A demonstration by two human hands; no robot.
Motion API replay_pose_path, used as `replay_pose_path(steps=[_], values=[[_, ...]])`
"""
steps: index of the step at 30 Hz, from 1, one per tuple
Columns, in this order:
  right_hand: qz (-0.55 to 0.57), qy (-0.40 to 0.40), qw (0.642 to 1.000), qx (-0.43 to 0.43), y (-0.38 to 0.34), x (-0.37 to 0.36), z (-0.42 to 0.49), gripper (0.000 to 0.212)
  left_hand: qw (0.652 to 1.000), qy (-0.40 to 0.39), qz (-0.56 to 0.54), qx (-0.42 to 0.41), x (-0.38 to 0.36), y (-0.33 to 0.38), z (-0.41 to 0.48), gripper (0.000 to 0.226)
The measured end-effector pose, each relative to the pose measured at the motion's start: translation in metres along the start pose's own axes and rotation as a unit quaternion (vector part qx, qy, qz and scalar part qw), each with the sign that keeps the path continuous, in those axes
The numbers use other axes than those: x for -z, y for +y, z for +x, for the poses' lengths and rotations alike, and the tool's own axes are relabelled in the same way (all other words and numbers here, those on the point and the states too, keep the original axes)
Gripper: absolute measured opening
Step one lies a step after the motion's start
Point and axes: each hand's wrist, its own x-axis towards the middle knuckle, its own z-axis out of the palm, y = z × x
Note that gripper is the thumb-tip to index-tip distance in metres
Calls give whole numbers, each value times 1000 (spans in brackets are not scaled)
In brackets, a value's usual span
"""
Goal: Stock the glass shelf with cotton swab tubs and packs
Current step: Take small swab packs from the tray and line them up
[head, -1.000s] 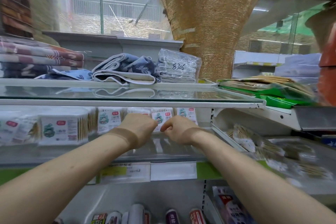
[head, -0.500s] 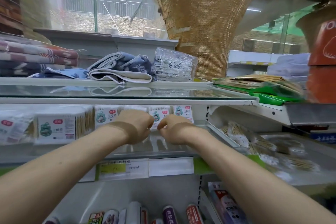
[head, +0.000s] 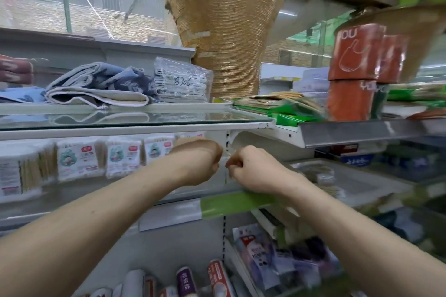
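At the far left, a row of cotton swab packs (head: pixel 77 161) stands upright on the glass shelf (head: pixel 60 196). The packs stand side by side with their printed fronts toward the person, and the row runs to the right until the left hand (head: pixel 198 161) covers its end. This hand reaches in under the upper glass shelf (head: pixel 169 117). Its back faces the camera and its fingers are curled away out of sight, so it cannot be told if they grip a pack.

Just beside it, near the white upright post (head: pixel 227 142), is the right hand (head: pixel 251 169). Its fingers are curled and the thumb meets them at a small pale, blurred thing between the two hands. Whether this hand pinches it cannot be told.

On the upper glass shelf lie folded towels (head: pixel 96 84) and, to their right, a clear bag (head: pixel 182 82) marked 8306. Behind them rises a golden pillar (head: pixel 229 31). More to the right are flat green packs (head: pixel 292 118) and red rolls (head: pixel 354 55) stacked in two layers. A green strip (head: pixel 229 202) runs along the shelf edge under the right wrist.
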Motion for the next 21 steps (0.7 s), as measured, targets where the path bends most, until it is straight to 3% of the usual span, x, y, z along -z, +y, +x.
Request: replay_pose_path(steps=[10, 17, 21], values=[[18, 26, 999, -39, 53, 21, -47, 26, 989, 77, -60, -112, 24, 58, -17, 15], [41, 13, 994, -100, 94, 42, -61, 25, 978, 77, -56, -187, 26, 98, -23, 13], [43, 8, 991, -129, 113, 45, -57, 23, 982, 65, -41, -174, 19, 106, -5, 19]])
